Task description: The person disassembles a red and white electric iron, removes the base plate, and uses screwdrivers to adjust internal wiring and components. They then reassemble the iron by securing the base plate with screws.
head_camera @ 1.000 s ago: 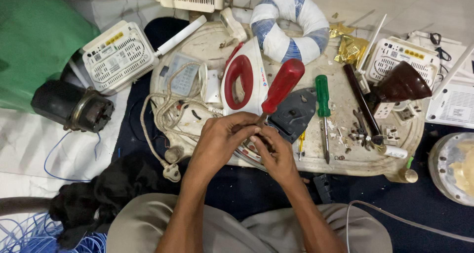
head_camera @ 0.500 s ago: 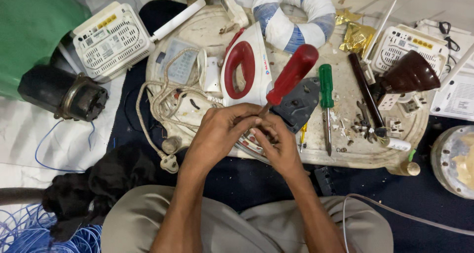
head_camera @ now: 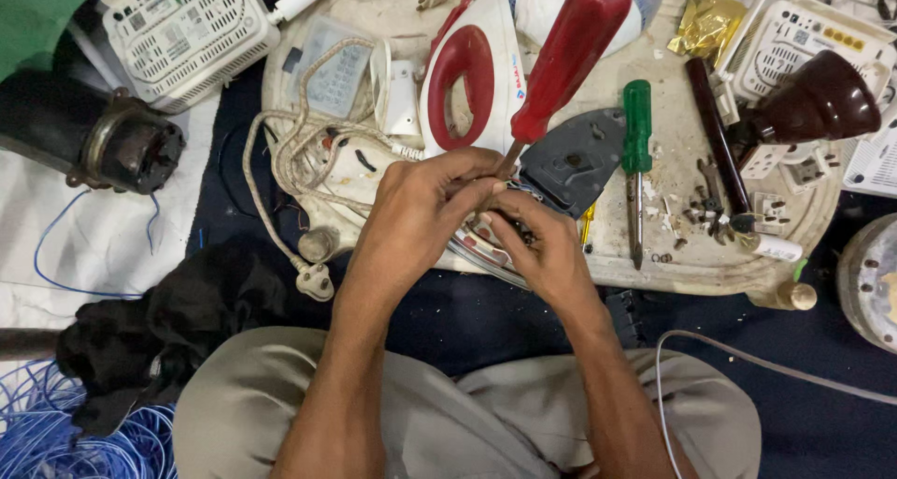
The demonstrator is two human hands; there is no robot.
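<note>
My left hand (head_camera: 420, 213) grips the shaft of a red-handled screwdriver (head_camera: 568, 54), its tip down on the metal base of a dismantled clothes iron (head_camera: 486, 255). My right hand (head_camera: 542, 250) pinches a small part at the same spot on that base, fingers touching the left hand. The iron's white and red upper shell (head_camera: 467, 68) lies behind my hands on the round white table (head_camera: 654, 273), beside a grey plastic iron cover (head_camera: 572, 161). A braided cord (head_camera: 280, 161) with a plug (head_camera: 313, 281) trails off the table's left edge.
A green-handled screwdriver (head_camera: 636, 128), a dark brown lamp (head_camera: 822, 100), sockets and loose screws lie on the right of the table. White router boxes (head_camera: 182, 30) sit at both far corners, a black motor (head_camera: 103, 142) at left, blue wire (head_camera: 56, 432) at bottom left.
The view has closed in on the hands. Both hands have stayed at the iron base; the screwdriver handle now leans further up and to the right.
</note>
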